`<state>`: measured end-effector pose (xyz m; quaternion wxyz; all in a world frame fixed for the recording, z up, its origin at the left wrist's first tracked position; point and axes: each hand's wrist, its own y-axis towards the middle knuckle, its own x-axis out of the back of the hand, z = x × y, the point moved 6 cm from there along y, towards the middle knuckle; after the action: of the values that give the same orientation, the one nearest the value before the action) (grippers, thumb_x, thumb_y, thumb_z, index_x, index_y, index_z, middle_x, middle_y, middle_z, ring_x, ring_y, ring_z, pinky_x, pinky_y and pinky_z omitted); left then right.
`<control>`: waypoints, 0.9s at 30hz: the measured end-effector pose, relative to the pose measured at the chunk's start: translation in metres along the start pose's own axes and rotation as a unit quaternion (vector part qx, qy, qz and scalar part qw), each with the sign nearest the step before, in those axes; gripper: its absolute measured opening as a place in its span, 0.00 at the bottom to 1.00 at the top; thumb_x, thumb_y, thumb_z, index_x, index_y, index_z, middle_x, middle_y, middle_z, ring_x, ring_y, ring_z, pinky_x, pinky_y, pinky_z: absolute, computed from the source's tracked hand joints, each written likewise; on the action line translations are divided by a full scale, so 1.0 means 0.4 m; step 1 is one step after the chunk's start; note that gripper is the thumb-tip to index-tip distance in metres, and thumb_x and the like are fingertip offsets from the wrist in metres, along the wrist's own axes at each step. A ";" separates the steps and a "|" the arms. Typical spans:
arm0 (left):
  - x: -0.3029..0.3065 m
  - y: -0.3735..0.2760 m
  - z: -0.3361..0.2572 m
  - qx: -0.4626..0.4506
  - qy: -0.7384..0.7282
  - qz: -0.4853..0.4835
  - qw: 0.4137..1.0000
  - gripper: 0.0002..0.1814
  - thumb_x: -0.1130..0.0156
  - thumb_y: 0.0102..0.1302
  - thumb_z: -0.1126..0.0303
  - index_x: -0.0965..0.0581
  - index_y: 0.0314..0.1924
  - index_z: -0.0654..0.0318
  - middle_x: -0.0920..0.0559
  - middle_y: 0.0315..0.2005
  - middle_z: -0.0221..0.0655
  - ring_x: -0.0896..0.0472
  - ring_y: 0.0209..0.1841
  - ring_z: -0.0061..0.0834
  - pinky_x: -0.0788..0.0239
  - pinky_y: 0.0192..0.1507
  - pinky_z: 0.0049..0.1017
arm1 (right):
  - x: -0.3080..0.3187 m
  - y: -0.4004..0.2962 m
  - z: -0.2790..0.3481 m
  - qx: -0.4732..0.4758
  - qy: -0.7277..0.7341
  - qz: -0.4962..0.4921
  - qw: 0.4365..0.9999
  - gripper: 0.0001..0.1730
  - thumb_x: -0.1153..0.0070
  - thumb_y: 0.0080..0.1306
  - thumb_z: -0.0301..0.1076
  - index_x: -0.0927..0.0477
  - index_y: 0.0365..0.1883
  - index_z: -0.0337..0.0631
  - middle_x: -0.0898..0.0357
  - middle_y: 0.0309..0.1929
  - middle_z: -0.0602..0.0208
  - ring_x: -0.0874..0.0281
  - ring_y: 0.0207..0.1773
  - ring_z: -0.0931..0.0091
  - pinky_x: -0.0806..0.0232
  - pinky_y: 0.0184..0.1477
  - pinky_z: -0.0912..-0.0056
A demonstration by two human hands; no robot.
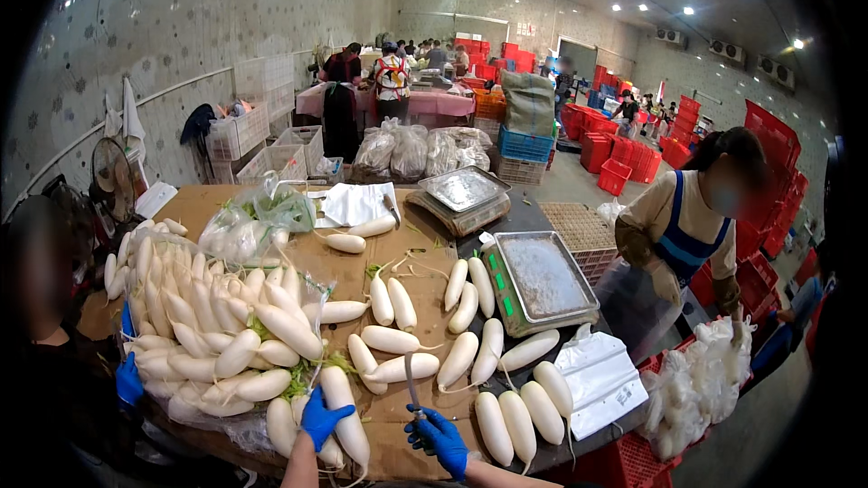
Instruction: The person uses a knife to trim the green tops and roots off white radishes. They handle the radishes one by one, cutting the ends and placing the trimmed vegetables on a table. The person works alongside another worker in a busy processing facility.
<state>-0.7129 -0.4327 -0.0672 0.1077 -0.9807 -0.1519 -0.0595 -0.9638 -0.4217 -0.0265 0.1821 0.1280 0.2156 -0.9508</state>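
Note:
My left hand [321,417], in a blue glove, grips a large white daikon radish [347,420] at the table's near edge, thumb across its side. My right hand [437,442], also blue-gloved, holds a knife [411,383] by its handle, the blade pointing up and away from me. A big heap of daikon radishes [203,325], some with green leaf stubs, lies left of my hands on clear plastic. Several loose radishes [405,367] rest on the flattened cardboard [407,413] beyond the knife. To the right, a row of radishes [519,423] lies side by side with thin roots attached.
Two scales with metal trays, one near [542,274] and one farther [464,188], stand on the table. White plastic bags [600,379] lie at right. Another knife [391,207] lies at the back. A co-worker [685,217] stands right; another person's gloved hand [129,379] is at left.

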 end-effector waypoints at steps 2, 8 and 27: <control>0.044 -0.047 -0.068 0.010 -0.153 -0.020 0.988 0.37 0.30 0.50 0.70 0.36 0.60 0.66 0.25 0.48 0.42 0.25 0.49 0.39 0.30 0.51 0.37 | 0.024 0.015 0.005 0.009 -0.002 -0.002 1.000 0.23 0.56 0.71 0.46 0.33 0.60 0.44 0.23 0.36 0.70 0.27 0.32 0.81 0.35 0.33 0.82; 0.128 -0.145 -0.225 -0.065 -0.592 0.038 0.803 0.35 0.45 0.58 0.56 0.38 0.64 0.62 0.24 0.46 0.39 0.23 0.45 0.35 0.30 0.50 0.35 | 0.041 0.038 0.026 0.017 0.017 -0.011 1.000 0.18 0.54 0.70 0.42 0.30 0.52 0.41 0.26 0.30 0.70 0.35 0.23 0.84 0.43 0.24 0.83; 0.111 -0.228 -0.278 -0.032 -0.580 0.025 0.814 0.33 0.47 0.65 0.53 0.40 0.64 0.62 0.26 0.51 0.39 0.25 0.49 0.32 0.31 0.52 0.30 | -0.004 0.198 0.331 0.224 0.027 0.015 0.974 0.25 0.62 0.71 0.52 0.31 0.51 0.37 0.29 0.24 0.73 0.38 0.20 0.83 0.47 0.21 0.83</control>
<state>-0.7087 -0.3607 0.0647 -0.0302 -0.8396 -0.1597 0.5183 -0.9525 -0.5480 0.0610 0.1568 0.1944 -0.0003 -0.9683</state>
